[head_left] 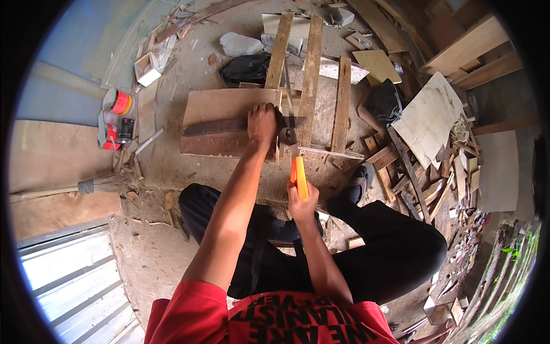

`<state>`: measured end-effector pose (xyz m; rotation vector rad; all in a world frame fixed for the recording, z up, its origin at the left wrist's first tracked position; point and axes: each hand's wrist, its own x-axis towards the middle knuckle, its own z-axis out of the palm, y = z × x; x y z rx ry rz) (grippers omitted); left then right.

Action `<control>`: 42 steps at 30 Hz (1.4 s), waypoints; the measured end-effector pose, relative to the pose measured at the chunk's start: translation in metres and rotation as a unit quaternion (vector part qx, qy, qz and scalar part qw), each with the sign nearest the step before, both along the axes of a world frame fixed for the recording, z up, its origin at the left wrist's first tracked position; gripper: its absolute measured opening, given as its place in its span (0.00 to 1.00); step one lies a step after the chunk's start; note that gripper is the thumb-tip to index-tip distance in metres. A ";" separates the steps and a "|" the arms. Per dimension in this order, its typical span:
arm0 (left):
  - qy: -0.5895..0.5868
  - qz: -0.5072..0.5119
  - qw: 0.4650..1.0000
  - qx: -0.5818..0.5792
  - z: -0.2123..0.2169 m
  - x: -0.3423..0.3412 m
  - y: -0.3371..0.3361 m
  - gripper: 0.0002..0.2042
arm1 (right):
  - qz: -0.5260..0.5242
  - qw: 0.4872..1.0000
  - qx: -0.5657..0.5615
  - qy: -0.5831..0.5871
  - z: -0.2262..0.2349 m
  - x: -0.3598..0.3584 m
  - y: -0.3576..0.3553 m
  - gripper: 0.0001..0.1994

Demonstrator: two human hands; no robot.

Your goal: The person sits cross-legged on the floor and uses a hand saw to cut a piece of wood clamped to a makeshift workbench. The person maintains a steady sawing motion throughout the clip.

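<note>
My left hand (262,123) presses down on a dark narrow strip of wood (220,125) that lies across a brown flat board (220,123). My right hand (301,203) grips the orange handle (299,178) of a hand saw. Its thin blade (290,114) runs away from me, edge-on, cutting into the wood just right of my left hand. The boards rest on a frame of long wooden slats (309,74). I squat over the work, knees in black trousers to either side.
Offcuts and planks (427,117) are heaped to the right. A black bag (246,69) and grey stones (239,44) lie beyond the board. A broom (86,186), red cans (117,117) and a small white box (147,69) sit left. Corrugated metal (74,275) lies at lower left.
</note>
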<state>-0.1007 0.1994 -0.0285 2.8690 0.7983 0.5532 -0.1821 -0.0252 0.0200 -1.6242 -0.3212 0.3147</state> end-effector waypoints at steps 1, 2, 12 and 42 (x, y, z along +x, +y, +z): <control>-0.007 0.002 1.000 -0.009 0.001 -0.001 0.000 0.05 | -0.011 1.000 0.020 0.008 -0.002 -0.002 -0.001 0.08; -0.018 0.004 1.000 -0.016 0.002 -0.001 0.000 0.05 | -0.021 0.999 0.039 0.015 -0.005 -0.004 -0.001 0.08; -0.067 -0.004 0.998 0.010 0.011 -0.032 0.022 0.09 | -0.020 0.999 -0.028 0.000 0.014 0.004 -0.010 0.07; -0.048 0.027 0.998 -0.010 0.015 -0.020 -0.005 0.11 | 0.002 0.998 0.001 0.061 0.029 -0.017 0.010 0.10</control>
